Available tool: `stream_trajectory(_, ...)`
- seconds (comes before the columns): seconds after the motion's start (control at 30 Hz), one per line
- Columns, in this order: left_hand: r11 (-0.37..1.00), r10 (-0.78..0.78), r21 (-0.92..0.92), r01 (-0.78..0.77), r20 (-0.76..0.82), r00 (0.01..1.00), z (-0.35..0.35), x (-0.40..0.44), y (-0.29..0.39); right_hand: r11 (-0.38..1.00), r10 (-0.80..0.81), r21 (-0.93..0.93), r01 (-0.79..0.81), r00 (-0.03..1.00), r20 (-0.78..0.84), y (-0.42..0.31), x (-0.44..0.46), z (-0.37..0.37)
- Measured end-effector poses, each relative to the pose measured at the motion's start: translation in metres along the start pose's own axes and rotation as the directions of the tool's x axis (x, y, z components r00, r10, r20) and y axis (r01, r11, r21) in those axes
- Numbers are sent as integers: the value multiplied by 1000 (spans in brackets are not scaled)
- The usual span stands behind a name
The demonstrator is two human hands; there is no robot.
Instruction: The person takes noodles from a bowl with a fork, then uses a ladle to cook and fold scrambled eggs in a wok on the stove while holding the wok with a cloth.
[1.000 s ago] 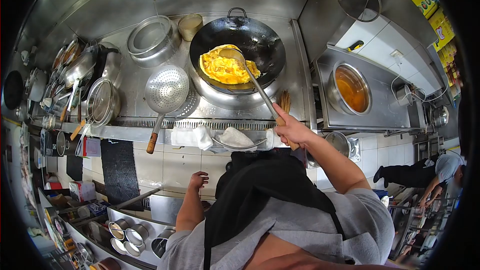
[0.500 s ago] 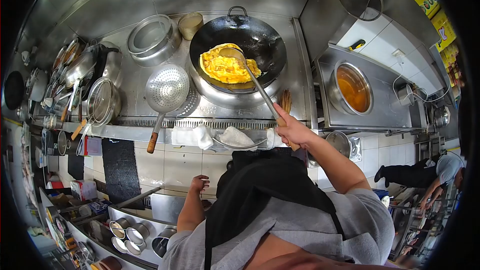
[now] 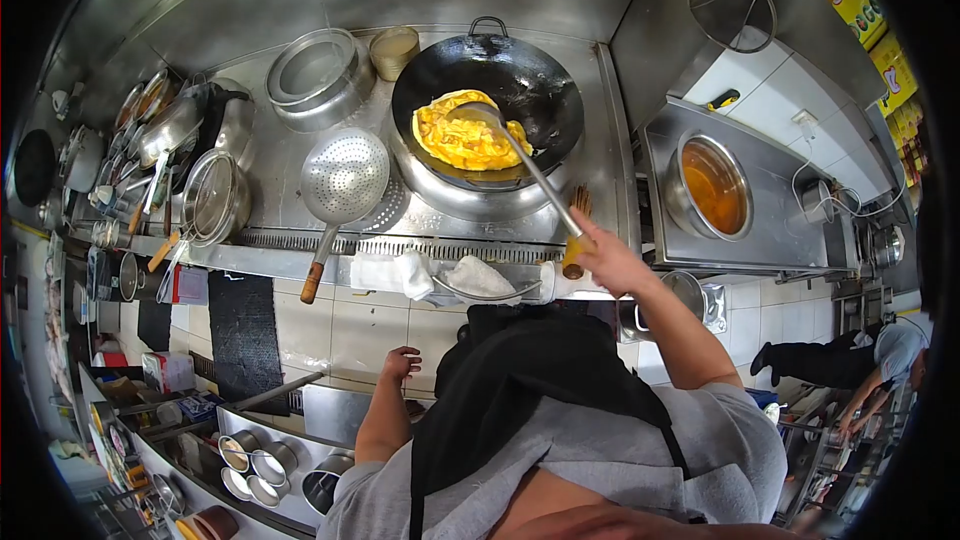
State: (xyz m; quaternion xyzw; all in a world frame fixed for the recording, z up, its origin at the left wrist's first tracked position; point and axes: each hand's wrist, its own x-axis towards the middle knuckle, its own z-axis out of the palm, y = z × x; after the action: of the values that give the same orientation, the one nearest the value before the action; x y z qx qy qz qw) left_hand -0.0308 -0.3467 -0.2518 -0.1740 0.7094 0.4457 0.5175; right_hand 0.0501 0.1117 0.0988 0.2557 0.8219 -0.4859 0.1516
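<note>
Cooked egg (image 3: 465,135) = yellow, folded-looking mass, sits inside blk wok (image 3: 530,80), lower-L part as seen, near rim. Wok on stove (image 3: 285,165), loop handle at far side. R hand (image 3: 608,262) closed round handle of metal ladle (image 3: 541,180); bowl end down on egg, shaft slants over wok rim back to hand. Bamboo brush (image 3: 581,202) just beside R hand, bristles up; contact w/ hand: can't tell. L hand (image 3: 401,363) half-open, fingers loosely bent, off front edge of stove, beside blk apron (image 3: 530,365). L of wok: perforated skimmer (image 3: 345,175), wood handle out over front edge; behind it, round metal pot (image 3: 315,80) & open tin (image 3: 395,50), tin between pot & wok. Farther L: mesh sieve (image 3: 208,198), near other pans. White cloths (image 3: 400,273) along front edge, btwn skimmer handle & R hand. R side counter (image 3: 790,215): steel bowl w/ orange-brown liquid (image 3: 715,190). Wire strainer (image 3: 732,8) hangs above, upper R. Co-worker (image 3: 850,355) far R, arms reaching fwd; hands' grip too small to tell.
</note>
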Motion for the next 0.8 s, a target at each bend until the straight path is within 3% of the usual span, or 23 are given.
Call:
stream_trajectory(0.03,1000,6,3,-6,-5,1000,-1,-3,0,990,-74,-125,65,995,-69,11,9,-4)
stream_trajectory(0.13,1000,-20,-10,20,-1,1000,-8,0,-8,972,-101,-223,67,984,-145,1,30,-16)
stream_trajectory(0.2,998,-51,-21,51,6,999,-10,-1,-15,885,-379,-376,274,893,-243,9,65,-21)
stream_trajectory(0.3,997,-51,49,52,-28,998,-10,-6,-16,889,-286,-430,156,923,-257,-13,99,-26)
stream_trajectory(0.5,1000,-8,-15,7,-73,997,-3,-12,-1,835,-103,-550,-10,980,-173,-15,105,-11)
stream_trajectory(0.57,932,322,-76,-353,-268,908,-5,12,1,815,-63,-579,-25,989,-131,-5,83,-8)
stream_trajectory(0.63,802,490,-64,-593,-497,716,1,3,30,794,-18,-606,-43,995,-94,13,61,-9)
stream_trajectory(0.77,565,738,196,-801,-554,385,24,-46,134,777,-64,-629,-7,994,-91,41,38,-18)
stream_trajectory(0.8,686,697,249,-684,-494,519,30,-63,161,795,-80,-606,8,993,-91,42,35,-21)
